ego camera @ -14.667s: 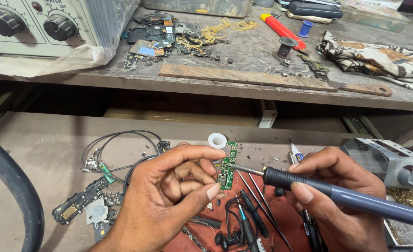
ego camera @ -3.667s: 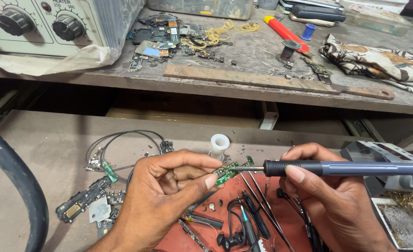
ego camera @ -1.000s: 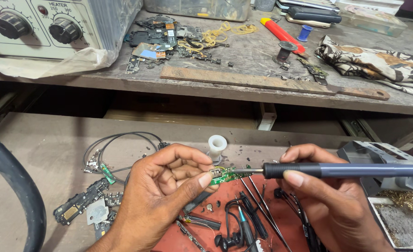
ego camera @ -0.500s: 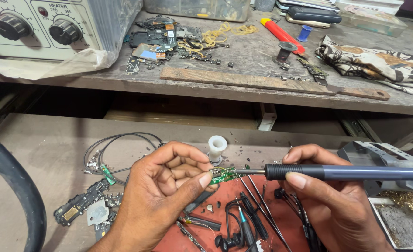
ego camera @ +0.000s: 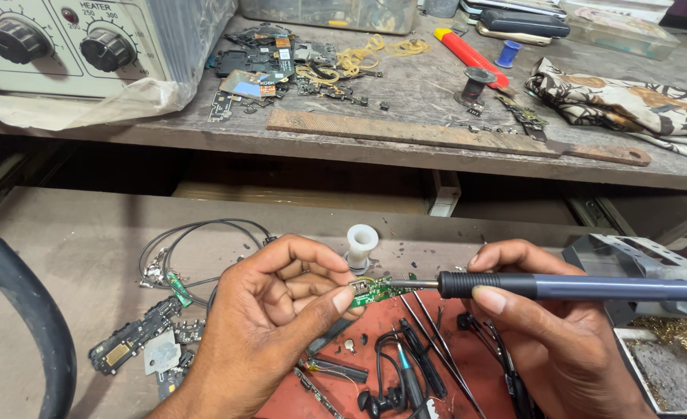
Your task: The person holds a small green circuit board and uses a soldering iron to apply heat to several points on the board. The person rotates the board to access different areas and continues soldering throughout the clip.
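Head view — left hand (ego camera: 270,326) pinching one green board (ego camera: 373,291), right hand (ego camera: 549,341) gripping one soldering iron (ego camera: 576,288).

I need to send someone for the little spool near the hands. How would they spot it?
Start at the pulled-out brown drawer board under the bench. Just behind the left hand stands a small white plastic spool, upright, the only white thing among dark cables and green circuit pieces.

Left hand (ego camera: 281,326) pinches (fingertips together); right hand (ego camera: 560,341) closed in a grip.

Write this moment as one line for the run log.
left hand: pinches small green circuit board | right hand: holds soldering iron, tip at board edge | below: red mat with tools
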